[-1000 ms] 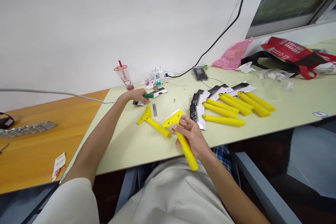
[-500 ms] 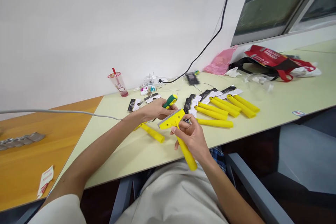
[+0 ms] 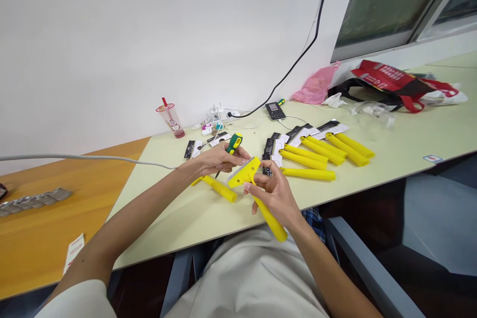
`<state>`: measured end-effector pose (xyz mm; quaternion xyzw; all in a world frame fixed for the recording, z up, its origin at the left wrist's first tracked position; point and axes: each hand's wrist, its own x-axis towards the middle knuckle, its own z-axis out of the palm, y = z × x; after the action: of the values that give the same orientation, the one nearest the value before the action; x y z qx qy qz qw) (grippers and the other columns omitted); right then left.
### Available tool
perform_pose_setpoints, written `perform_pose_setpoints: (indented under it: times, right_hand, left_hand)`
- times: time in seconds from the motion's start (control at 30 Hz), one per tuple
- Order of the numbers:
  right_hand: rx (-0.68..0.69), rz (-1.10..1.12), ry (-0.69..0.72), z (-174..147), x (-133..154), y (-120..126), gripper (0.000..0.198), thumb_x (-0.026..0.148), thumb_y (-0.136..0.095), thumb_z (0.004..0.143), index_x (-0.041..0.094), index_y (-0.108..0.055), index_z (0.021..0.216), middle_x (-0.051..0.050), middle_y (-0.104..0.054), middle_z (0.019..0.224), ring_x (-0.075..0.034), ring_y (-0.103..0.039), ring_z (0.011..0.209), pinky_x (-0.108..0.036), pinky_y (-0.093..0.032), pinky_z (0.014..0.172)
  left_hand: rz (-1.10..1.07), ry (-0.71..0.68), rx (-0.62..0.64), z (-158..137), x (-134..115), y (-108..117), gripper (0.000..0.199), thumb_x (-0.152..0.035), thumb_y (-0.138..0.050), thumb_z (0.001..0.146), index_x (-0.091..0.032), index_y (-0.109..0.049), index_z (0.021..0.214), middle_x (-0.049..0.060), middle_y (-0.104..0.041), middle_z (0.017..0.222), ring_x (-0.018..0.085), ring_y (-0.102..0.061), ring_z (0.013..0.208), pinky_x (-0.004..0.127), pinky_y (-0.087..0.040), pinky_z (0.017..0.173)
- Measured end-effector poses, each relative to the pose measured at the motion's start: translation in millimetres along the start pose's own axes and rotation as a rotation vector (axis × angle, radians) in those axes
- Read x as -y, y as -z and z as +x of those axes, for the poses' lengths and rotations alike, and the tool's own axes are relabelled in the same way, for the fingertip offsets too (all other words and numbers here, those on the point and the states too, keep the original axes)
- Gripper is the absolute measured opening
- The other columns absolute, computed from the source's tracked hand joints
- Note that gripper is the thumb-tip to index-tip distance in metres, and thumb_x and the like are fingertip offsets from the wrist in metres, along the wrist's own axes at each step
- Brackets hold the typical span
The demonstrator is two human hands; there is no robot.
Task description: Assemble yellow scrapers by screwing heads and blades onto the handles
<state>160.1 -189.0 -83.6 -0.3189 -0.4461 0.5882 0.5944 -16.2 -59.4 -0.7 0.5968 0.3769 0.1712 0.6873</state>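
Observation:
A yellow scraper (image 3: 244, 173) with a metal blade edge is in my right hand (image 3: 278, 195), which is closed around the neck below its head. The scraper's handle slants down toward my lap. My left hand (image 3: 216, 160) is closed on a screwdriver (image 3: 234, 144) with a green and yellow handle; its dark tip points down below the palm. The left fingertips reach to the scraper's blade edge, and I cannot tell whether they touch it. Beneath my left hand, another yellow scraper (image 3: 221, 190) lies on the table, partly hidden.
Several yellow handles (image 3: 303, 159) lie at right by black-and-white cards (image 3: 274, 146). Farther back are a cup with a straw (image 3: 172, 121), a power strip (image 3: 216, 115), a small device with a screen (image 3: 275, 111), a pink bag (image 3: 316, 84) and a red bag (image 3: 387, 82). A grey cable (image 3: 112, 159) crosses at left.
The screwdriver's handle has swung left and stands more upright in my left hand. My left fingers have stretched toward the scraper's blade. The whole view has shifted slightly.

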Motion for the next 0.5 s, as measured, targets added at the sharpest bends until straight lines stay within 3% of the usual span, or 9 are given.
perform_pose_setpoints:
  times: [0.27,0.5]
  right_hand:
    - [-0.010,0.003,0.017,2.5,-7.3,4.4,0.067,0.042,-0.097,0.080,0.031,-0.046,0.122,0.002,-0.073,0.093,-0.021,-0.072,0.080,-0.026,-0.062,0.040]
    - [-0.023,0.000,0.030,2.8,-7.2,3.2,0.064,0.041,-0.097,0.080,0.031,-0.047,0.119,0.003,-0.071,0.087,-0.024,-0.074,0.081,-0.027,-0.062,0.039]
  left_hand:
    - [0.105,-0.049,0.030,-10.5,-9.2,-0.3,0.038,-0.037,-0.103,0.071,-0.015,-0.081,0.092,-0.010,-0.038,0.052,0.002,-0.021,0.045,0.022,-0.015,0.045]
    - [0.156,-0.092,0.013,-9.0,-1.4,-3.2,0.049,-0.032,-0.107,0.060,-0.015,-0.078,0.095,0.000,-0.061,0.079,0.002,-0.030,0.054,0.022,-0.015,0.047]
